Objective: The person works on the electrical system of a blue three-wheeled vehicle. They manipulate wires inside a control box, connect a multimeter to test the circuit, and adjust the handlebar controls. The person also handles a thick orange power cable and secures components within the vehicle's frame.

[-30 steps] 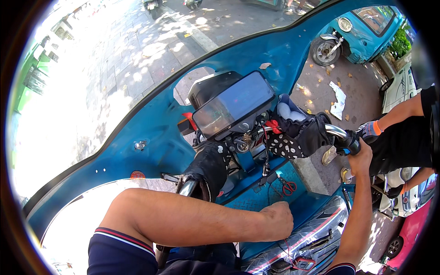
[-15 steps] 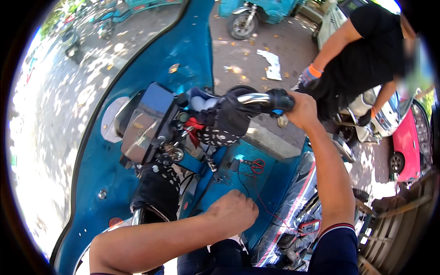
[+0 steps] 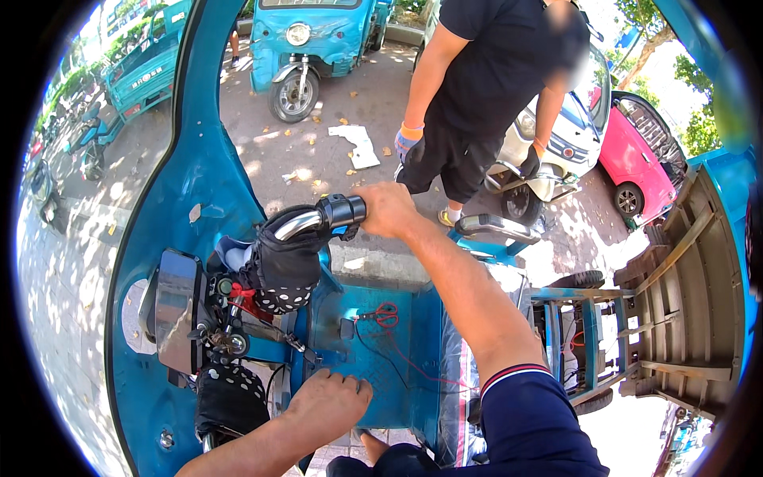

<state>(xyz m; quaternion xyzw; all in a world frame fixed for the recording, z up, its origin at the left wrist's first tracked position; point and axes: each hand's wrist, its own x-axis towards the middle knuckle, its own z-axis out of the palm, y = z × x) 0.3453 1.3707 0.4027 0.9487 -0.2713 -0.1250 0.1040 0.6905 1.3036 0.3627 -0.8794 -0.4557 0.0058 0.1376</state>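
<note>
The right hand (image 3: 387, 209) wraps around the black handlebar end (image 3: 346, 211); the left hand (image 3: 330, 402) curls loosely, contents hidden, above blue flooring (image 3: 350, 359). Dappled pavement (image 3: 266, 176) stretches beyond the right.

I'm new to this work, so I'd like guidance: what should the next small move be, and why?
Perhaps the left hand should reach for the red-handled scissors: they lie on the blue footboard, nothing shows in that curled hand, and the right hand grips the handlebar.

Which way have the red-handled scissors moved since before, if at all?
No: the red-handled scissors lie at the same spot on the blue floor, near its outer edge; the view turned.
</note>
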